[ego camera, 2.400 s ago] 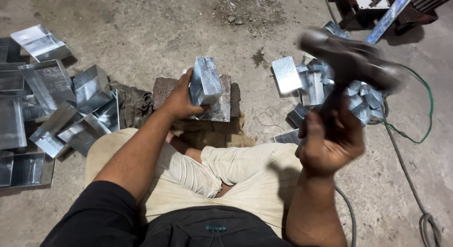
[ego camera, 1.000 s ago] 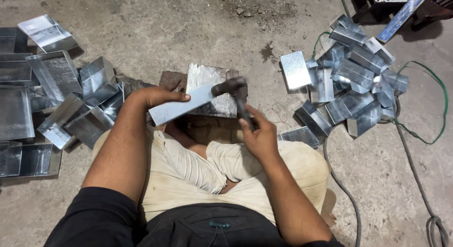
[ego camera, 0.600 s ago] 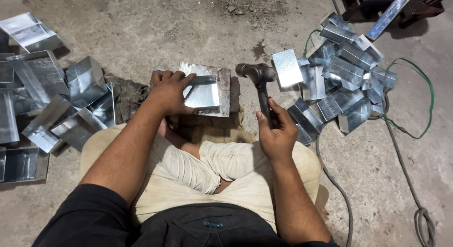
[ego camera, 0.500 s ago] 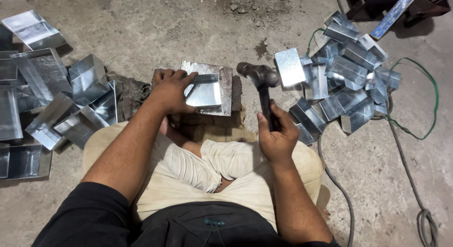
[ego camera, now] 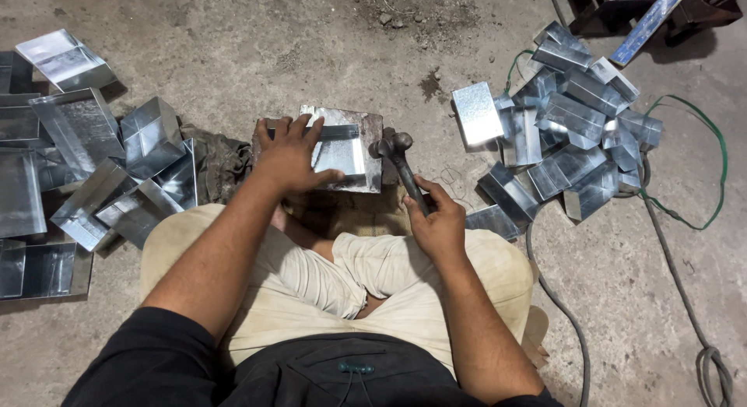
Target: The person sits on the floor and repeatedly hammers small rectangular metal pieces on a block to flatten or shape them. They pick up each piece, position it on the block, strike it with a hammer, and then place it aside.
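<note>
Head view. "My left hand (ego camera: 292, 154) presses the folded metal sheet (ego camera: 338, 152) flat on the block (ego camera: 373, 131); right hand (ego camera: 437, 224) fingers closed round the hammer (ego camera: 401, 162)."
"Risk?"
"Thumb lies near the strike line; a glancing blow could hit it, or the sheet could skid."

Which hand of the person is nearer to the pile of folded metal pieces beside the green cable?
The right hand. It grips the hammer just left of that pile. The left hand rests on the sheet metal piece, farther left.
</note>
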